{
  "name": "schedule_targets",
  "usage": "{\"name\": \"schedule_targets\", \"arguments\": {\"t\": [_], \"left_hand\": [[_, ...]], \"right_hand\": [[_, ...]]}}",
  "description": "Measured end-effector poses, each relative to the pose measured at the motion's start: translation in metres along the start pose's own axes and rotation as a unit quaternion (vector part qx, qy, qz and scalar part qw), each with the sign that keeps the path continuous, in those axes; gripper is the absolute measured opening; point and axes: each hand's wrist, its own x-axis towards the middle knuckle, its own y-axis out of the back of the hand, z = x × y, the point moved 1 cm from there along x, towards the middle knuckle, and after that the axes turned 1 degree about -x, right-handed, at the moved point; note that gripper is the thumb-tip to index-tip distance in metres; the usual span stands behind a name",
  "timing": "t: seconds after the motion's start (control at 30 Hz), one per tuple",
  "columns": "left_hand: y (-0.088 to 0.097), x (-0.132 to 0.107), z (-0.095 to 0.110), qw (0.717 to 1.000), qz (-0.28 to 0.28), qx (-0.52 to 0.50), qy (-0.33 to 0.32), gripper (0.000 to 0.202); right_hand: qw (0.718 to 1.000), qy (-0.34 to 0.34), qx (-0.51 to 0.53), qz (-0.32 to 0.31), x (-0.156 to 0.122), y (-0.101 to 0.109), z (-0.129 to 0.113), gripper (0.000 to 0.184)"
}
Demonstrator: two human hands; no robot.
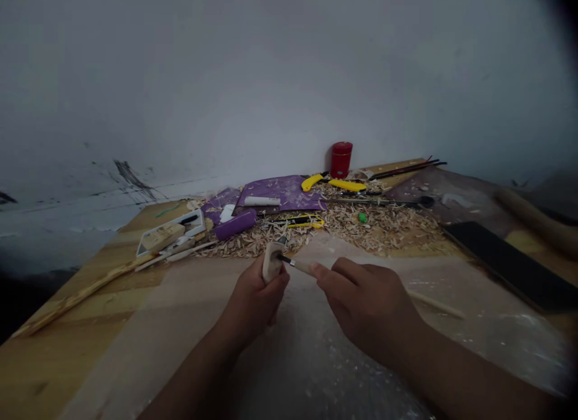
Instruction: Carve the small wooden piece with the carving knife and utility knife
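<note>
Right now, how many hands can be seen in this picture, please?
2. The left hand is near the middle, holding a pale piece; the right hand is to its right, holding a tool against that piece. No others show.

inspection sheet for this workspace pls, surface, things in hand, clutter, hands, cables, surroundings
Surface: wooden table, partly covered by translucent sheet
Things in hand: pale carved piece; light-handled tool, its tip at the piece's dark hollow, cutting contact unclear
Clutter: wood shavings across the back; yellow-handled cutter, purple roll, red canister, dark flat slab at right
Hands: left hand grips the piece; right hand holds the tool
Cables: nothing seen
Surroundings: pale wall behind, dark marks at left
</note>
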Motion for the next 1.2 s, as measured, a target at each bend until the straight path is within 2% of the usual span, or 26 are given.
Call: {"name": "schedule_targets", "arguments": {"t": [0.2, 0.4, 0.53, 0.87, 1.03, 1.2], "left_hand": [[-0.001, -0.002, 0.003, 1.0, -0.001, -0.019, 0.013, 0.013], [0.0, -0.001, 0.004, 0.997, -0.031, -0.074, 0.016, 0.014], [0.002, -0.001, 0.004, 0.994, -0.059, -0.095, 0.012, 0.013], [0.003, -0.002, 0.002, 0.979, -0.103, -0.172, 0.023, 0.017], [0.008, -0.001, -0.002, 0.963, -0.18, -0.197, 0.027, 0.018], [0.01, 0.002, -0.006, 0.95, -0.215, -0.223, 0.025, 0.016]], "right_hand": [[0.999, -0.004, 0.035, 0.022, 0.0, -0.004, -0.006, 0.027], [0.998, 0.042, -0.041, 0.033, -0.002, -0.01, -0.005, 0.025], [0.996, 0.06, -0.054, 0.048, -0.002, -0.012, -0.004, 0.023], [0.998, 0.029, 0.024, 0.059, 0.003, -0.01, -0.003, 0.024], [0.997, 0.028, 0.064, 0.026, 0.006, -0.005, 0.002, 0.024], [0.996, 0.032, 0.078, 0.032, 0.009, 0.0, 0.009, 0.024]]}}
